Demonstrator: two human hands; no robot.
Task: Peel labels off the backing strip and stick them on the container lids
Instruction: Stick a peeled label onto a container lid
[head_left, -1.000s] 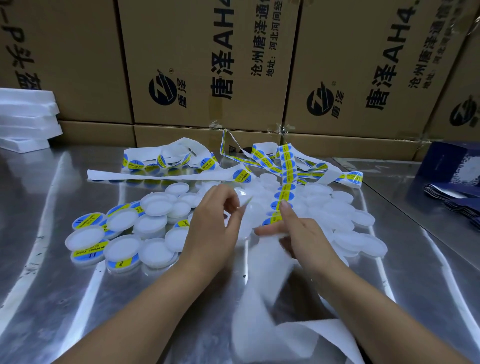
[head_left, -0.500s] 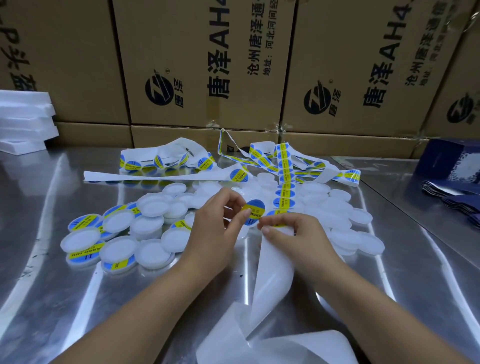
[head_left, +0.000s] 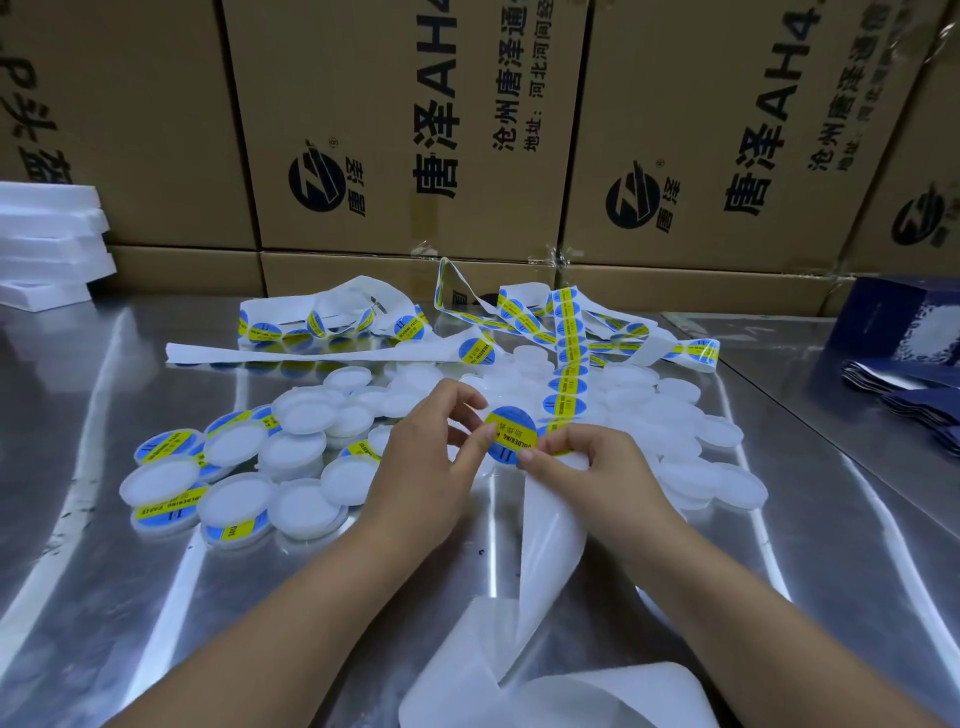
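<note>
Label (head_left: 510, 435), round, blue with a yellow band, stood just above the desk (head_left: 104, 571) between the two hands. The left hand (head_left: 426, 467) pinched its left edge between thumb and curled fingers. The right hand (head_left: 587, 467) had its fingers curled round the backing strip (head_left: 545, 545), and one fingertip touched the label's lower right edge. Below that hand the strip ran bare and white toward the near edge of the desk, looping there. Beyond the hand it carried a row of unpeeled labels (head_left: 566, 374) away into a tangle of strip near the back.

Plain white lids (head_left: 306, 415) lay heaped on the desk on both sides of the hands. At the left of the heap sat several labelled lids (head_left: 166, 447), some partly overlapped by plain ones.

Cardboard boxes (head_left: 389, 130) with black printing stood along the back. White foam trays (head_left: 47, 244) were stacked at far left, and dark blue packets (head_left: 909, 384) lay at far right.
</note>
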